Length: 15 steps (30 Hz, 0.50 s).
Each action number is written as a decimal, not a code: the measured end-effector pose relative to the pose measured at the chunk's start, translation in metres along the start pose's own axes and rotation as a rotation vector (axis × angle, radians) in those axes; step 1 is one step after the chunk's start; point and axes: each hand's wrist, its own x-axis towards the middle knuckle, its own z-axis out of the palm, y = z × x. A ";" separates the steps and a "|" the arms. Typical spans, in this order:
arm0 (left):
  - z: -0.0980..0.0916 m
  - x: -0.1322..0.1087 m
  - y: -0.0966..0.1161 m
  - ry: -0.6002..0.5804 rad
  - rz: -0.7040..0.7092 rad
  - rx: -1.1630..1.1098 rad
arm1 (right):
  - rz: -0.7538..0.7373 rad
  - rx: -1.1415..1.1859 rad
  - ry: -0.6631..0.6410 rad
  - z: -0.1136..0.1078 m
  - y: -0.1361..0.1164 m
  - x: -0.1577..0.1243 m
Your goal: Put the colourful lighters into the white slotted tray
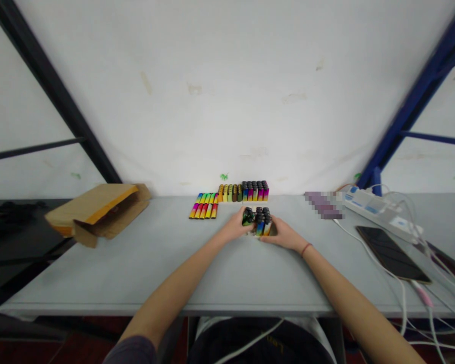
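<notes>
A small upright block of lighters (264,221), with black tops and blue, white and yellow bodies, stands on the table between my hands. My left hand (235,226) is closed around dark green and black lighters (248,217) at the block's left side, its fingers partly hidden. My right hand (286,233) grips the block's right side, thumb along the front near the bottom. Behind my hands, a rack of purple and blue lighters (255,192) stands beside a row of yellow to brown lighters (230,193). Several shiny multicoloured lighters (203,211) lie flat in two rows to the left.
An opened brown cardboard box (94,205) lies at the table's left. On the right are a white power strip (381,212), a dark phone (392,253), a blurred-out purple item (323,205) and white cables (402,298). A white wall (231,101) rises behind the table.
</notes>
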 end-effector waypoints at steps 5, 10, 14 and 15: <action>-0.002 -0.002 0.010 0.078 -0.031 -0.025 | -0.007 -0.005 -0.001 0.000 -0.001 0.000; -0.050 -0.008 0.018 0.205 -0.198 0.059 | -0.003 -0.003 -0.001 0.001 -0.002 0.000; -0.103 -0.020 0.003 0.209 -0.477 0.245 | 0.004 -0.009 -0.007 -0.001 -0.004 0.001; -0.114 -0.024 -0.001 0.202 -0.478 0.242 | 0.005 -0.012 -0.012 -0.001 -0.005 0.001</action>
